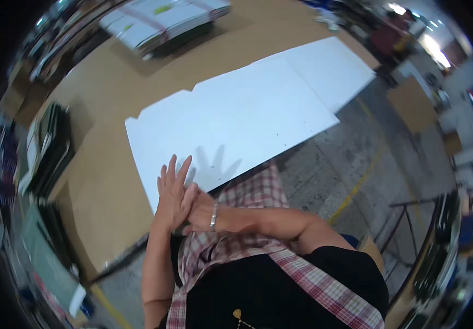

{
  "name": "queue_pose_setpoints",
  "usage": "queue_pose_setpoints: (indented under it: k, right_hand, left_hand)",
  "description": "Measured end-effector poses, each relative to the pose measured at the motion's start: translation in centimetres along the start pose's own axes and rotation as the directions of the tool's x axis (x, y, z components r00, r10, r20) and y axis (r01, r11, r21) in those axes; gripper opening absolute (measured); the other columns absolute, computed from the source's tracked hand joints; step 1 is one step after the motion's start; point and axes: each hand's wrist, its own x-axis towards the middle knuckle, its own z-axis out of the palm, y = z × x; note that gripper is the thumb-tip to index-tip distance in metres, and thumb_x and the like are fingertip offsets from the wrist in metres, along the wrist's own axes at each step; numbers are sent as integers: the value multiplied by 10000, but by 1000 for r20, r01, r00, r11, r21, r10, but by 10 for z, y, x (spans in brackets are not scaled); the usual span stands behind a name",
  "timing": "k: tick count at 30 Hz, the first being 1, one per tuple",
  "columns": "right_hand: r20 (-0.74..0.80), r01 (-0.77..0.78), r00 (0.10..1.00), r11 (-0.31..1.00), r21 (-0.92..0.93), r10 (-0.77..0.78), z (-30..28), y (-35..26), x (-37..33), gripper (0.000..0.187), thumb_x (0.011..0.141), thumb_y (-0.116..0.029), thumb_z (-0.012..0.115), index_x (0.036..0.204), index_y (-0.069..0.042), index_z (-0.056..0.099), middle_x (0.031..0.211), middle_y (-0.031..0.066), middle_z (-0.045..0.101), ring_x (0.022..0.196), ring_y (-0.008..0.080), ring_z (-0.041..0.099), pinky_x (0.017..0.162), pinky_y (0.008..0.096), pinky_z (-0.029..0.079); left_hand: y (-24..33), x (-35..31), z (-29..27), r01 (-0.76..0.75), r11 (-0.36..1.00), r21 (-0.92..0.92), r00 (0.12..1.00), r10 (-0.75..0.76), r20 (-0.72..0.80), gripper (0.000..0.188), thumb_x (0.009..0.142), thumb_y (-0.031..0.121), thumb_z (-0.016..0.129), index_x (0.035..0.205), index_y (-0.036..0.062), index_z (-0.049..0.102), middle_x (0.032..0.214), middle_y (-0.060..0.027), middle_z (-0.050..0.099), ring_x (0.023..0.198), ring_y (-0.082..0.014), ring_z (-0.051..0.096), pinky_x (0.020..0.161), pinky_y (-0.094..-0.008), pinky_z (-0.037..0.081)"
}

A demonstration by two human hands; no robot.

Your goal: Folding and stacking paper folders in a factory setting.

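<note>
Standing right next to this: the person's two hands are pressed together over the near edge of the table (105, 219), not on the work. The left hand (172, 189) has its fingers out flat and spread a bit, holding nothing. The right hand (199, 211) is curled against the left palm, like rubbing or gripping it; can't tell if there's anything small inside that curl. A bracelet (213, 215) sits on the right wrist, and a plaid apron (258, 192) hangs in front.

Just past the fingertips lies the big white sheet (231, 120), flat on the brown table, its near corner sticking out over the edge. A second sheet (329, 68) overlaps it further back.

My worry: nobody's holding that sheet down, so a brush from the apron or a forearm could slide it off that overhanging corner, or crease it. The bracelet could scuff the white face too.

Far end has a stack of flat blanks (165, 19), well clear of all this.
</note>
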Motion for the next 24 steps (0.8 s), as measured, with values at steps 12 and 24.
queue_pose_setpoints:
  k: [12, 24]
  right_hand:
    - [-87, 52, 994, 987, -152, -66, -57, 74, -71, 446, 780, -235, 769, 1205, -133, 683, 1245, 125, 594, 1146, 321, 556, 963, 449, 466]
    - [18, -126, 992, 974, 187, 125, -59, 103, -5, 156, 828, -193, 733, 971, -131, 724, 936, 55, 611, 828, 228, 601, 696, 347, 490]
  left_hand:
    - [-88, -117, 2, 57, 875, 481, 985, 30, -172, 604, 858, 407, 687, 1407, 217, 523, 1453, -125, 424, 1369, -372, 370, 1120, -584, 285]
    - [-117, -56, -18, 67, 963, 259, 967, 1, -254, 307, 792, 336, 773, 954, 116, 633, 962, -50, 596, 949, -261, 571, 844, -429, 431]
